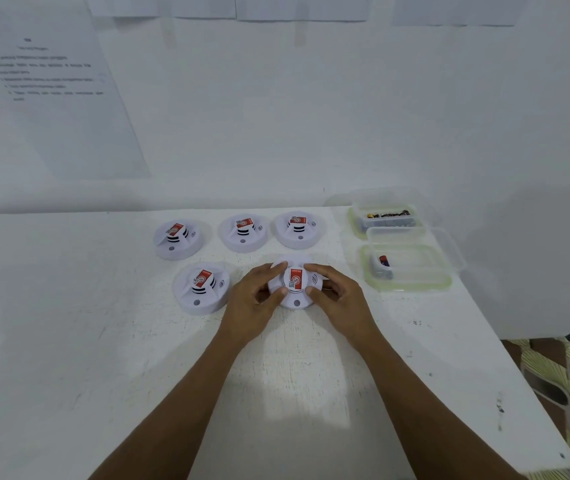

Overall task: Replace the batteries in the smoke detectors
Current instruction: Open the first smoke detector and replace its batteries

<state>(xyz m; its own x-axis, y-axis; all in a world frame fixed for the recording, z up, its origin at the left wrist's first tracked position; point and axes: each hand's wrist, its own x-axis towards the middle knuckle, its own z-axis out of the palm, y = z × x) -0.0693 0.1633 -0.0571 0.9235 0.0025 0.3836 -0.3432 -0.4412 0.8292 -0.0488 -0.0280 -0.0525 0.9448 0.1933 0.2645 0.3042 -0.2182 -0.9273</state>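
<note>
A white smoke detector (295, 282) is sitting flat on the white table (69, 341), right between the two hands. The left hand (254, 299) is curling round its left side, forefinger reaching over the far rim and thumb pressing on the raised middle near the red label. The right hand (339, 296) is gripping the right side in the same way (fingers over the far edge, thumb on the near part of the top). Both hands are thus holding the one detector and touching it.

Four more are lying nearby with no hand on them. The front-left detector (201, 287) is sitting just beside the left hand. Behind it a row is running across: the back-left detector (178, 239), the back-middle detector (243, 232) and the back-right detector (299, 228), each showing a red label on top.

To the right of the right hand, near but apart, two clear plastic boxes are standing by the table's edge. The near box (415, 271) is holding a single battery (383, 262) at its left end. The far box (356, 220) is holding a heap of batteries (389, 215) (how many, I cannot tell). A printed sheet (51, 98) is hanging on the wall at the back left, its text too blurred to read.
</note>
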